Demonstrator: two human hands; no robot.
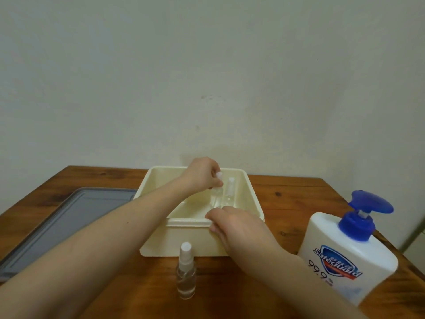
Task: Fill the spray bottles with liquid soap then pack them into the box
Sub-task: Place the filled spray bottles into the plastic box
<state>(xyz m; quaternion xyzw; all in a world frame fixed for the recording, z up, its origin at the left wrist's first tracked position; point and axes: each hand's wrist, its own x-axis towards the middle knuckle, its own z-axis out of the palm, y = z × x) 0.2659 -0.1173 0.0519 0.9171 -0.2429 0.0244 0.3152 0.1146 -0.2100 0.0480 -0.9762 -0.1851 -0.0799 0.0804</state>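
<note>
A cream plastic box (184, 240) stands open in the middle of a brown wooden table (287, 194), close to a pale wall (207, 65) on the far side. The left hand (202, 174) reaches over the box from the left and is closed around the top part of a small clear spray bottle (216, 195), which stands upright inside the box, near its far right corner. The fingers wrap the bottle just below its white cap (58, 175)... the cap itself shows above the fingers. Just beside this bottle, to the right, a second clear spray bottle (230, 192) with a white cap stands upright in the box; it is not clear if the two bottles touch. The right hand (239, 224) lies on the near rim of the box, at the right part, with the fingers curled over the edge and gripping it. A third spray bottle (185, 275) stands upright on the table, near the front wall of the box, between the two forearms; some clear liquid is visible in it. On the near right there is a big white soap bottle (345, 261) with a blue pump (365, 210), tilted in the view and with a blue and red label. At the left of the box a flat grey lid (69, 222) lies on the table.
</note>
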